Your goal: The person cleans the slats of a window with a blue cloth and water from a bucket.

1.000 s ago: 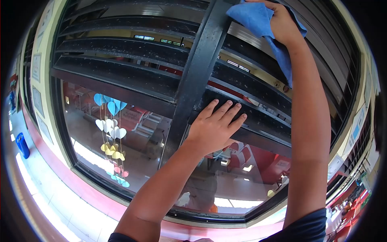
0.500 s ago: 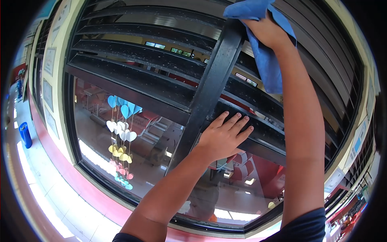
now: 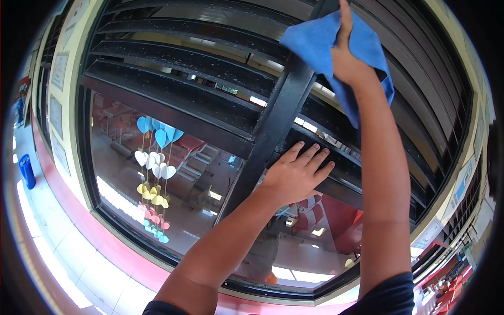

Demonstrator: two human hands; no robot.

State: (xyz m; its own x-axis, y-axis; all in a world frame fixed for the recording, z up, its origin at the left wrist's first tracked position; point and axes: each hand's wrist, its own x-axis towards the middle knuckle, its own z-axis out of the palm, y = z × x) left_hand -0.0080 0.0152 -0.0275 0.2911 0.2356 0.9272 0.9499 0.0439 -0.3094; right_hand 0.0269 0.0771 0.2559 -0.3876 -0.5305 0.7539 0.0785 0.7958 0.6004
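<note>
High on the dark central post [image 3: 286,102] of a louvered window, my right hand [image 3: 350,62] holds a blue cloth [image 3: 311,43]. One finger stretches upward, and the cloth spreads to both sides of the hand and hangs below it. My left hand [image 3: 295,176] lies flat with its fingers apart on the lowest black slat [image 3: 344,165], just right of the post. Pale specks mark the black louver slats [image 3: 181,58] to the left. The cloth covers part of the post and of the slats behind it.
Behind the lower left glass hangs a mobile of paper hearts [image 3: 156,163]. Desks and chairs show dimly inside. A blue bin [image 3: 27,171] stands on the tiled walkway [image 3: 79,249] at left. Framed papers [image 3: 56,113] hang on the wall.
My right hand has shifted on the upper post, a finger now pointing up, and the cloth has spread wider to the left. My left hand stays on the slat. The view has moved slightly.
</note>
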